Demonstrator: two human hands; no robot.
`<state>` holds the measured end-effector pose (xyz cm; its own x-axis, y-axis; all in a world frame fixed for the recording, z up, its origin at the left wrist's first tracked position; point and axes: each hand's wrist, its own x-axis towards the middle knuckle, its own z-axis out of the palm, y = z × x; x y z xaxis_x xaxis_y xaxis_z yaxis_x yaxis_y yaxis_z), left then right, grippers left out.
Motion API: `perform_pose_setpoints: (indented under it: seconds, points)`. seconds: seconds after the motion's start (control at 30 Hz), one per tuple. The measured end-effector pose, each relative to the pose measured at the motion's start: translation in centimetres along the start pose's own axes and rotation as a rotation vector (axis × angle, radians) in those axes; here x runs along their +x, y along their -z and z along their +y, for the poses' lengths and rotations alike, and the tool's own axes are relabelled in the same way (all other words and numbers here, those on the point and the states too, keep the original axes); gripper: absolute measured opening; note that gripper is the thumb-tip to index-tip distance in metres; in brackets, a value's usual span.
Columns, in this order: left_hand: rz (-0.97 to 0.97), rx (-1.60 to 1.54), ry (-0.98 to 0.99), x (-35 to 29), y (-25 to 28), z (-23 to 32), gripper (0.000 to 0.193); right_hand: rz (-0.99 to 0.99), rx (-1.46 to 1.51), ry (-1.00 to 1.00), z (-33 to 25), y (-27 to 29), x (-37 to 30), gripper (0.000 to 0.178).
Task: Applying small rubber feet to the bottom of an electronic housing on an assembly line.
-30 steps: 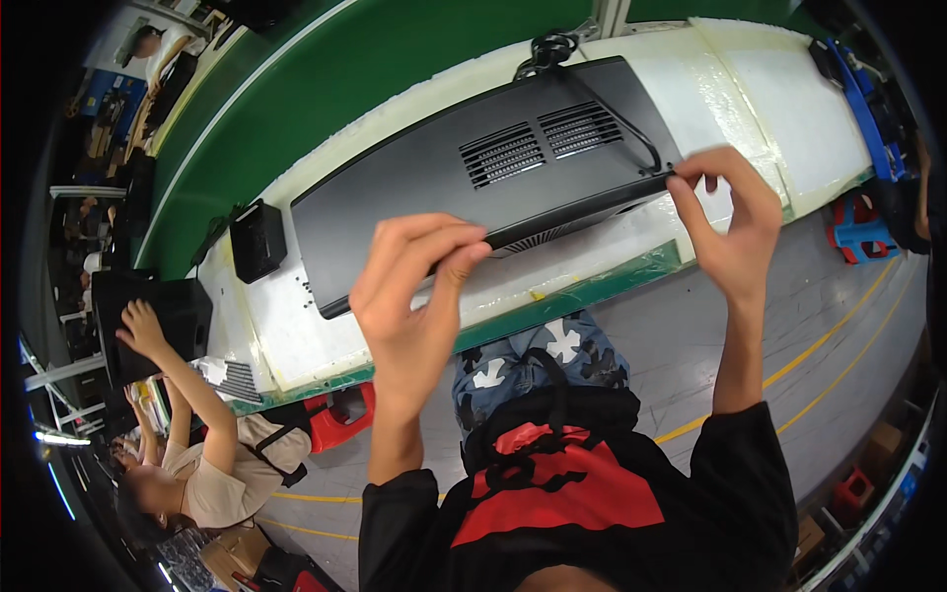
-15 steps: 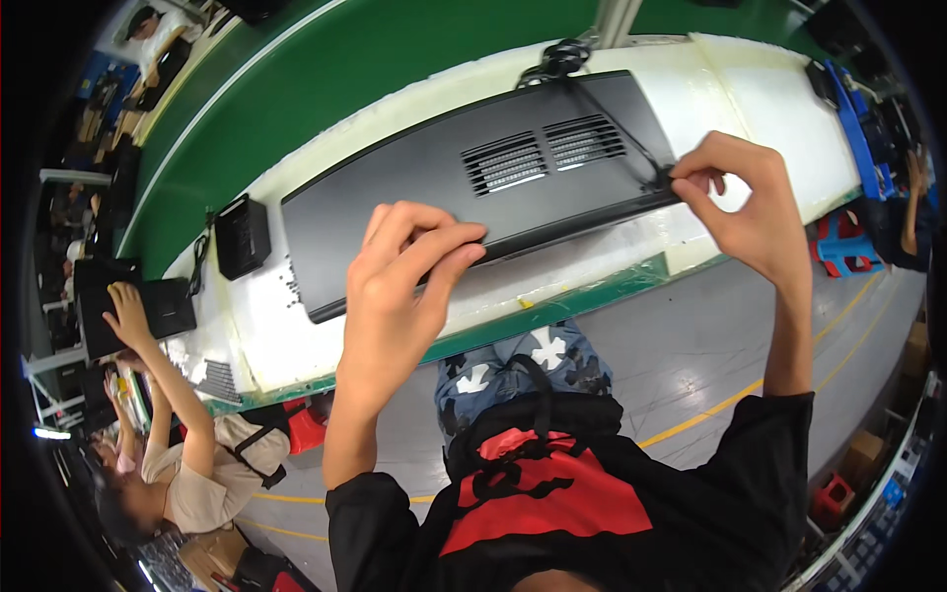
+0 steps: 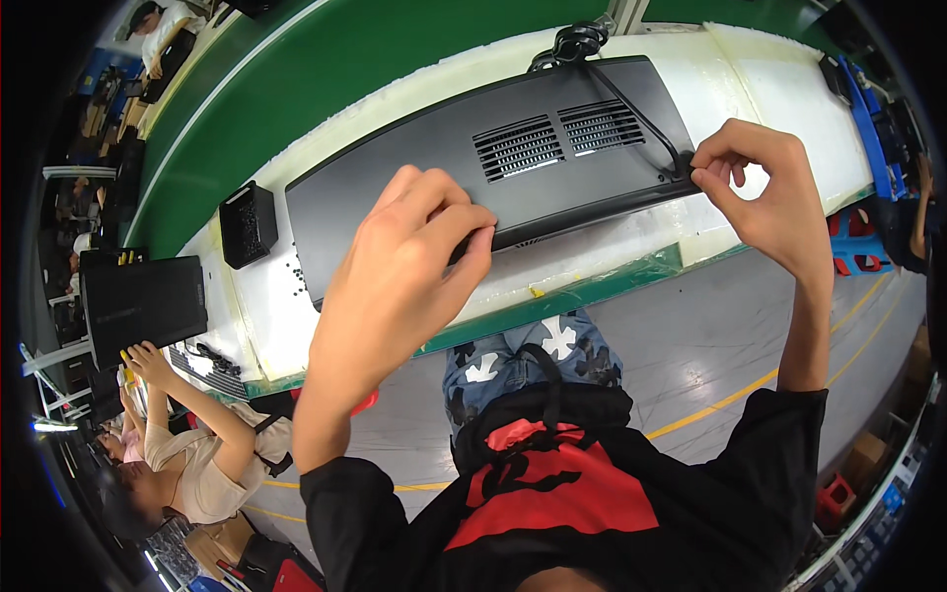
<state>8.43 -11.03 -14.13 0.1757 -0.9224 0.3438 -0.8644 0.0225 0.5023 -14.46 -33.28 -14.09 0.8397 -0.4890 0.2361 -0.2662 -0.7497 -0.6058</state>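
Observation:
A long black flat housing [image 3: 395,163] with two slotted vents [image 3: 518,148] lies in front of me on the white bench. A black cord [image 3: 636,113] runs over its right part and ends near its right front corner. My right hand [image 3: 764,187] pinches thumb and forefinger together at that corner; whatever is between the tips is too small to make out. At the middle of the housing's front edge is my left hand [image 3: 409,261], its thumb and forefinger closed. What these fingers hold, if anything, is hidden.
Left of the housing stands a black bin [image 3: 247,225] with small dark pieces inside. Several tiny black pieces [image 3: 299,278] lie scattered beside it. A co-worker's hand [image 3: 148,365] touches a black panel [image 3: 146,306] farther left. A blue-and-red stool [image 3: 856,242] stands at the right.
The view has shifted slightly. My left hand's thumb and forefinger have drawn closer together at the front edge. The right hand stays at the corner. The co-worker's black panel now stands more upright.

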Motion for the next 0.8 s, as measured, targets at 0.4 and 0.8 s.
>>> perform_pose_setpoints:
  seconds: [0.4, 0.8]
  points:
    - [-0.254, -0.11, 0.081, 1.6, 1.7, -1.0, 0.009, -0.016, -0.022, 0.041, -0.5, -0.1, 0.3, 0.006]
    - [-0.114, -0.004, -0.183, 0.2, -0.3, -2.1, 0.012, -0.014, -0.048, 0.034, -0.7, 0.0, 0.2, 0.006]
